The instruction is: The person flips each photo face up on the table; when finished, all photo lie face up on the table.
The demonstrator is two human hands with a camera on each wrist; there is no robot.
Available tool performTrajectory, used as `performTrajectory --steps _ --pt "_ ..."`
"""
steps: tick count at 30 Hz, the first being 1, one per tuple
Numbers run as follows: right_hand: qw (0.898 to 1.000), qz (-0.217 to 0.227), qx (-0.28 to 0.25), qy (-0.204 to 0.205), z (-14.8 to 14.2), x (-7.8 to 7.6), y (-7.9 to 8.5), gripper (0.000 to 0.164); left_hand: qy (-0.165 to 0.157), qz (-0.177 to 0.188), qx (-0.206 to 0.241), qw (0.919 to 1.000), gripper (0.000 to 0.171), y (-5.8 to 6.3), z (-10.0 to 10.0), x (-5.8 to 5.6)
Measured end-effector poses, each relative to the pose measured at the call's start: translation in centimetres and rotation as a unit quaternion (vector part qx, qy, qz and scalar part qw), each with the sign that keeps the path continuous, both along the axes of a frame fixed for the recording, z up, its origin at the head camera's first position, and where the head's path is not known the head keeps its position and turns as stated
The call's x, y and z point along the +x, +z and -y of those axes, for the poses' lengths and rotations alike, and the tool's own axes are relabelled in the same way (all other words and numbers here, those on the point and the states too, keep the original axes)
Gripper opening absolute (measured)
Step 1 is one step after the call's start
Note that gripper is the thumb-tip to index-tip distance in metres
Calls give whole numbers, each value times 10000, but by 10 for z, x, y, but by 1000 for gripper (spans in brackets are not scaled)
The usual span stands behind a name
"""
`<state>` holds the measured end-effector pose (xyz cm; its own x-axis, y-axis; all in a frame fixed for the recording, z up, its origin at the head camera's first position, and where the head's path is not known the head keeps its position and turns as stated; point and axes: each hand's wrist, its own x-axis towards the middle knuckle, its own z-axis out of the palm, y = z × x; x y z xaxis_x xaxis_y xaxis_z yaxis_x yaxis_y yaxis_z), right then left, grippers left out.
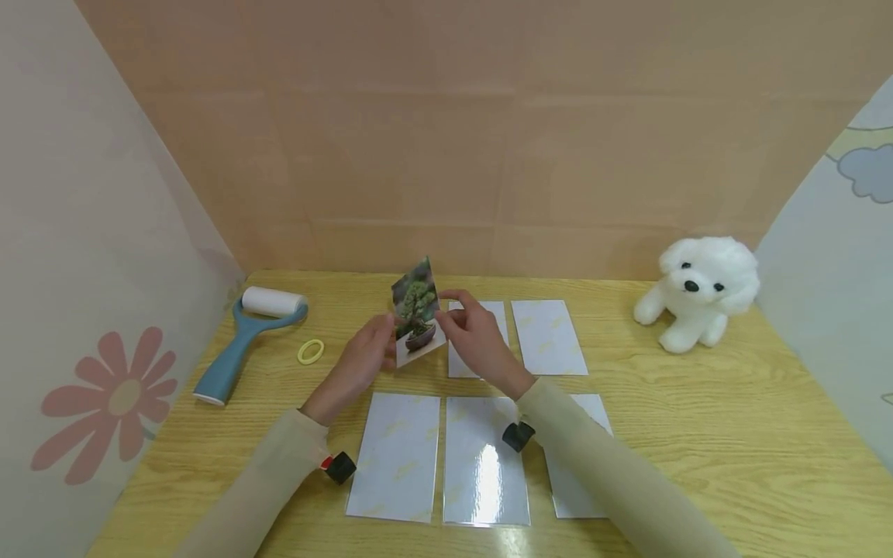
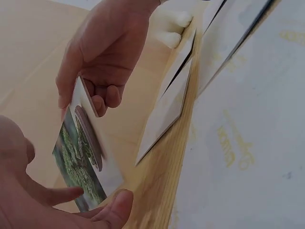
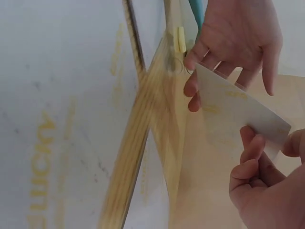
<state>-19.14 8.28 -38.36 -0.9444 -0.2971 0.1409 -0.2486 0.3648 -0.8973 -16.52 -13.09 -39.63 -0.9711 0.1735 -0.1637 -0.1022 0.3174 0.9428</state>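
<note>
A photo print (image 1: 418, 314) of a potted bonsai tree is held above the table between both hands, tilted, picture side toward the head camera. My left hand (image 1: 364, 349) holds its left edge, fingertips at the lower corner in the left wrist view. My right hand (image 1: 477, 337) pinches the right edge between thumb and fingers (image 3: 252, 148). The white back (image 3: 228, 102) with faint yellow print shows in the right wrist view. Under my right hand and forearm lie face-down white prints, among them a far one (image 1: 549, 337) and a glossy near one (image 1: 486, 461).
A blue-handled lint roller (image 1: 240, 341) and a yellow ring (image 1: 310, 352) lie on the left of the wooden table (image 1: 705, 434). A white plush dog (image 1: 705, 291) sits at the back right. Another white print (image 1: 394, 457) lies near the left forearm.
</note>
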Motion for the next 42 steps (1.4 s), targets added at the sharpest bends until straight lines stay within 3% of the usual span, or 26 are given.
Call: performTrajectory --steps 3,10,17,24,35,38,42 --pt "9996 -258 41 -84 0 1 -1 38 28 -23 -305 9995 64 2 2 2" --pt "9973 -651 304 -117 1 1 -5 38 -124 -308 -978 9947 96 6 8 6" --pt "9950 -721 669 -176 4 2 -8 44 -267 -839 -1516 9845 102 4 12 8" --pt "9944 -254 997 -232 5 3 -13 46 -387 -1055 -1691 9792 99 -5 18 6" --pt "9900 25 1407 -135 9 3 -21 49 -364 -1019 -2564 9605 89 -7 23 2" --pt "9892 11 1463 -89 11 3 -21 50 -401 -979 -2734 9561 71 -9 24 1" --pt "9872 122 1589 -56 12 3 -22 50 -406 -802 -2793 9560 46 -11 24 -3"
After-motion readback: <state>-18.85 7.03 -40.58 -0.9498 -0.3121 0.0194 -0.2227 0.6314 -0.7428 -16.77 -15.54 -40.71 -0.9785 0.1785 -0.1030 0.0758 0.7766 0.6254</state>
